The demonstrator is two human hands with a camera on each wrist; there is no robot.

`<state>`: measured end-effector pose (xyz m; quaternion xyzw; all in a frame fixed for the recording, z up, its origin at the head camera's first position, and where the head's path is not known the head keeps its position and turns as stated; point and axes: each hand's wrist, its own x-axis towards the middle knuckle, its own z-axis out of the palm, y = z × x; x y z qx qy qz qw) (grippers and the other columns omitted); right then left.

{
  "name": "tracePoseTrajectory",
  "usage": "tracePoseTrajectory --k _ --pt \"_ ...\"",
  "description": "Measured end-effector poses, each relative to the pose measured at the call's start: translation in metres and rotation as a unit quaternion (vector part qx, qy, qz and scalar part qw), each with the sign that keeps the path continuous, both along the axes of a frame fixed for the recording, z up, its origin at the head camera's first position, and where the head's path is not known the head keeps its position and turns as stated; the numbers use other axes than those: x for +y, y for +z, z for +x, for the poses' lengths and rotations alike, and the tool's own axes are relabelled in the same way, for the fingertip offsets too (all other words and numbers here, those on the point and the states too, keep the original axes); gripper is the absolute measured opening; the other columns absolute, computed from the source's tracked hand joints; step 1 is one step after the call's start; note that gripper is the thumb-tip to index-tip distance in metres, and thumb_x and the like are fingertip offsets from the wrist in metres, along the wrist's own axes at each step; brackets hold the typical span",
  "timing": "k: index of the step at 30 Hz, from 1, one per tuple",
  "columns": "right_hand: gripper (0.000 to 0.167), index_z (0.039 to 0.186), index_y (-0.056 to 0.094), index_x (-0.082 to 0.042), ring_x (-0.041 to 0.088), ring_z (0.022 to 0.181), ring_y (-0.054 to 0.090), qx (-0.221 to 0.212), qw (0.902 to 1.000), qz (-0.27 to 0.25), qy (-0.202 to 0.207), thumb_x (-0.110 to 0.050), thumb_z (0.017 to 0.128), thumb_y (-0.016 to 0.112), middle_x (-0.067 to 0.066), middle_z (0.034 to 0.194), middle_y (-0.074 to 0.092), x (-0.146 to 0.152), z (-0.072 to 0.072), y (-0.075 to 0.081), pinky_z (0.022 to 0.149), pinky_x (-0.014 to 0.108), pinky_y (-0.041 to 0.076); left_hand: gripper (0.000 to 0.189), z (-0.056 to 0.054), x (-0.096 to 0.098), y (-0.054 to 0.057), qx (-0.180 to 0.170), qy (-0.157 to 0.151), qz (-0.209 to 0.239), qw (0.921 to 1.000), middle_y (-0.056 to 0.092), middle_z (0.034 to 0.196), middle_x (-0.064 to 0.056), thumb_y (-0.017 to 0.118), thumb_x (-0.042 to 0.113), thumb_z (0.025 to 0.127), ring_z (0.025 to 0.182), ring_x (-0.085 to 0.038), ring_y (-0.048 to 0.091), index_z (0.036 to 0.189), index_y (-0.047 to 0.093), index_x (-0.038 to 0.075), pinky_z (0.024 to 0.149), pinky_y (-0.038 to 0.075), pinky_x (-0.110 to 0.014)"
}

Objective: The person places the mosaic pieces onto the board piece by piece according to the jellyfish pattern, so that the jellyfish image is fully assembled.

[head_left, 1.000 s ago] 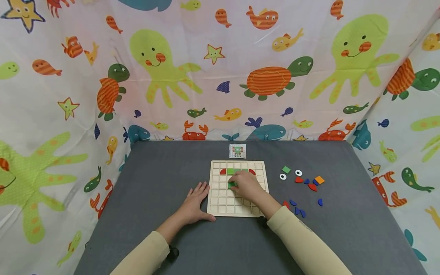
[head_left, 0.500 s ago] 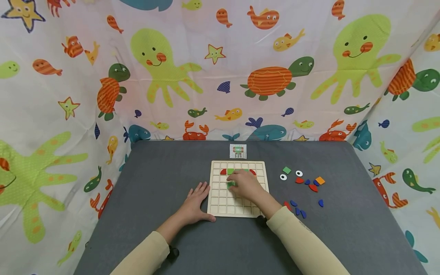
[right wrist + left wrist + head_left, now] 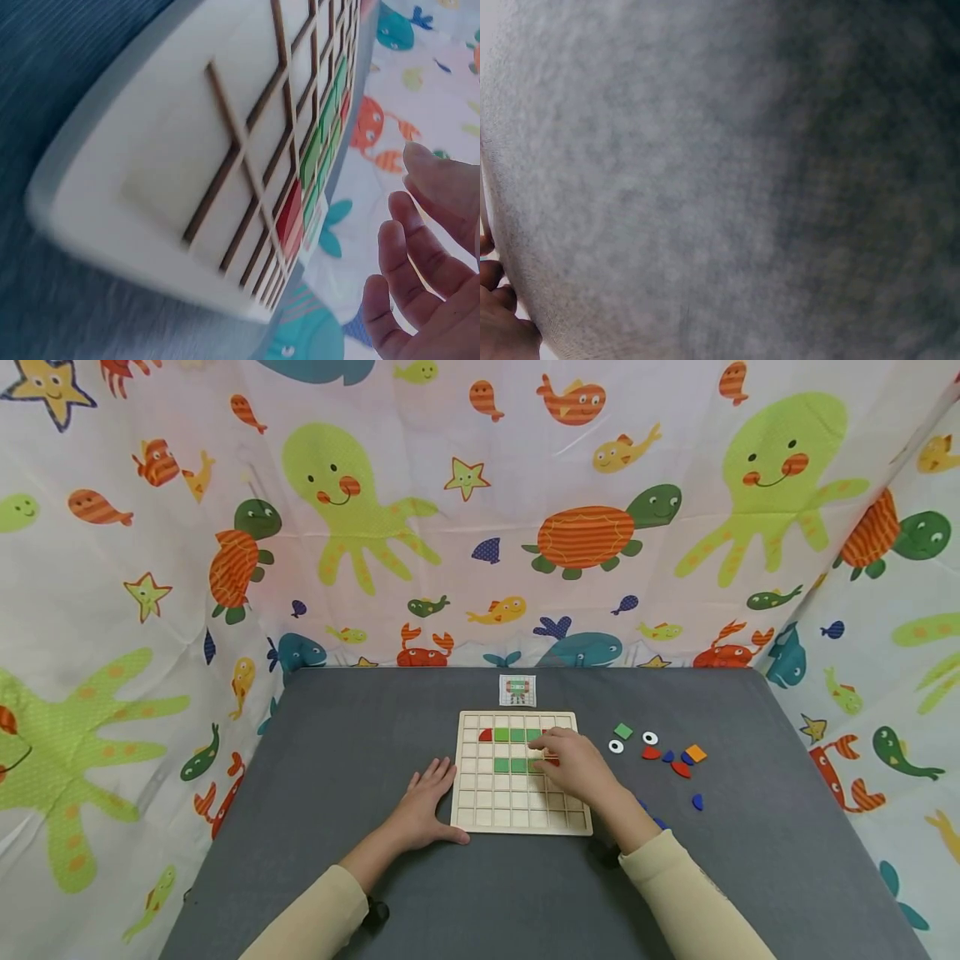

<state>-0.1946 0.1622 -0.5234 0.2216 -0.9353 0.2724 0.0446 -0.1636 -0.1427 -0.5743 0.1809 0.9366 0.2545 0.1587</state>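
A pale wooden grid board lies on the table. An upper row of green square tiles has a red curved-edge piece at its left end; its right end is mostly behind my right hand. Another row of green tiles sits lower down. My left hand rests at the board's left edge, fingers straight, thumb by the near corner. Over the right ends of both rows hovers my right hand; in the right wrist view its fingers are loosely bent with nothing seen between them. Red pieces show there on the board.
A small printed pattern card lies beyond the board. Loose pieces are scattered to the right: a green square, white rings, red pieces, an orange square and blue pieces. A patterned curtain hangs behind.
My right hand has moved right along the board from the lower row's left part, uncovering green tiles in both rows. The left hand has stayed in place.
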Motion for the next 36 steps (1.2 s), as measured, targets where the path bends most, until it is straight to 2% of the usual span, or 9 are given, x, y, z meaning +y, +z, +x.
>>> tracePoseTrajectory --k 4,9,15,23,31,36 --pt "0.028 0.114 0.075 -0.006 0.028 0.092 0.065 -0.017 0.9995 -0.013 -0.025 -0.013 0.087 0.080 0.010 0.107 0.071 0.018 0.001 0.002 0.076 0.044 0.055 0.126 0.000 -0.001 -0.001 0.001 -0.002 -0.001 1.0000 0.013 0.170 -0.009 0.089 0.059 0.067 0.158 -0.029 0.006 0.162 0.022 0.010 0.125 0.007 -0.058" --pt "0.030 0.117 0.075 -0.007 0.032 0.098 0.066 -0.042 0.9969 -0.012 -0.066 -0.015 0.088 0.079 0.010 0.112 0.070 0.041 0.005 0.006 0.080 0.048 0.056 0.126 -0.001 -0.002 -0.001 0.003 -0.002 -0.003 1.0000 0.013 0.170 -0.009 0.089 0.058 0.066 0.158 -0.029 0.006 0.162 0.022 0.010 0.125 0.007 -0.059" --pt "0.031 0.119 0.074 -0.008 0.030 0.100 0.065 -0.063 0.9928 -0.001 -0.102 -0.014 0.089 0.078 0.011 0.114 0.069 0.069 0.008 0.002 0.080 0.049 0.056 0.126 0.000 -0.002 0.001 0.000 -0.002 -0.006 1.0000 0.012 0.170 -0.009 0.090 0.057 0.066 0.158 -0.029 0.006 0.162 0.022 0.010 0.125 0.007 -0.059" --pt "0.031 0.119 0.073 -0.005 0.035 0.100 0.067 -0.076 0.9882 0.014 -0.132 -0.008 0.089 0.076 0.018 0.118 0.068 0.110 0.008 -0.013 0.085 0.055 0.055 0.126 0.000 -0.001 0.000 -0.001 -0.001 -0.011 0.9999 0.011 0.170 -0.007 0.089 0.057 0.067 0.158 -0.027 0.005 0.162 0.020 0.011 0.125 0.007 -0.058" --pt "0.032 0.118 0.073 -0.003 0.045 0.109 0.061 -0.056 0.9867 0.044 -0.147 -0.003 0.086 0.076 0.025 0.119 0.065 0.149 0.008 -0.020 0.093 0.063 0.048 0.126 0.000 0.000 -0.001 0.001 0.002 -0.006 1.0000 0.012 0.170 -0.007 0.089 0.058 0.066 0.158 -0.027 0.005 0.162 0.021 0.012 0.125 0.007 -0.058" --pt "0.031 0.118 0.073 -0.002 0.047 0.107 0.061 -0.062 0.9848 0.074 -0.144 -0.006 0.087 0.076 0.026 0.115 0.066 0.160 0.006 -0.021 0.092 0.064 0.047 0.126 -0.001 0.000 -0.001 -0.001 0.002 -0.013 0.9999 0.011 0.170 -0.006 0.089 0.059 0.066 0.158 -0.026 0.005 0.162 0.021 0.013 0.125 0.007 -0.057"
